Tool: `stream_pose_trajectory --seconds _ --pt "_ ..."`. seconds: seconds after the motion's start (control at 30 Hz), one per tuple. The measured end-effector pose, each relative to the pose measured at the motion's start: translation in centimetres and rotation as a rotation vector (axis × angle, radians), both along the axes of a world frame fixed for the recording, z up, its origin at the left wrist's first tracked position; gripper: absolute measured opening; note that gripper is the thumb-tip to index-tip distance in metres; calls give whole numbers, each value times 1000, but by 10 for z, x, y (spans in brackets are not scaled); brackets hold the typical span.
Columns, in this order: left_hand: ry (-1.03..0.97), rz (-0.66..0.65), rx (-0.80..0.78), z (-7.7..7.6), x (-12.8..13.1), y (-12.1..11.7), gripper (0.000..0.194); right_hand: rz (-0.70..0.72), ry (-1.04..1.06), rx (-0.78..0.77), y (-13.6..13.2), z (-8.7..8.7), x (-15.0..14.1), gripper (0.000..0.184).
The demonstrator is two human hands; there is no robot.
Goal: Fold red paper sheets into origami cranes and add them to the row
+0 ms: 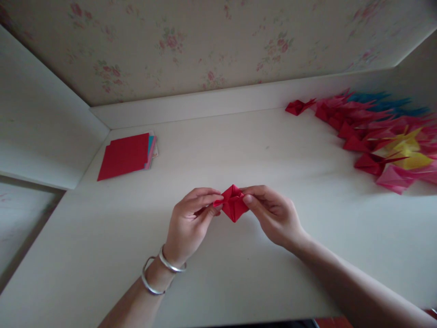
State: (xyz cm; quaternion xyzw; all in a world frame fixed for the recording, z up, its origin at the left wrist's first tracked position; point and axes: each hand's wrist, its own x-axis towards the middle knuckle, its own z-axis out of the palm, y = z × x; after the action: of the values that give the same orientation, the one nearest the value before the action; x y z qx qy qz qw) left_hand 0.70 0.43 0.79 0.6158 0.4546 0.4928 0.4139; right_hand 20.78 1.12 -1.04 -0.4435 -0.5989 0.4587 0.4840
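Observation:
A small red folded-paper piece [235, 207], which looks like an origami crane, is held between my two hands over the white table. My left hand [193, 216] pinches its narrow pointed end on the left between thumb and fingers. On the opposite side, my right hand [273, 212] grips the other end, thumb on top and fingers behind. Its middle bulges into a diamond shape with creased corners at top and bottom. Parts of both ends are hidden by my fingers. Two silver bangles circle my left wrist.
At the left lies a stack of square paper sheets [126, 157], red on top with blue and pink edges showing. Many folded cranes [362, 132] in red, pink, blue and yellow crowd the right. A lone red crane [297, 107] sits by the white back ledge [191, 105].

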Motion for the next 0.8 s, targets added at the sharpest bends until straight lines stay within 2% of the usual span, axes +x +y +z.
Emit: stream_pose_trajectory --seconds 0.23,0.57,0.8 --pt "-128 135 -188 1 2 1 7 8 -7 -39 1 -1 -2 17" --pt "-33 138 -177 -2 3 -2 8 -27 -1 -44 1 -6 -8 16" --pt "-6 154 -252 -9 1 0 13 -104 74 -2 5 -3 -12 17"
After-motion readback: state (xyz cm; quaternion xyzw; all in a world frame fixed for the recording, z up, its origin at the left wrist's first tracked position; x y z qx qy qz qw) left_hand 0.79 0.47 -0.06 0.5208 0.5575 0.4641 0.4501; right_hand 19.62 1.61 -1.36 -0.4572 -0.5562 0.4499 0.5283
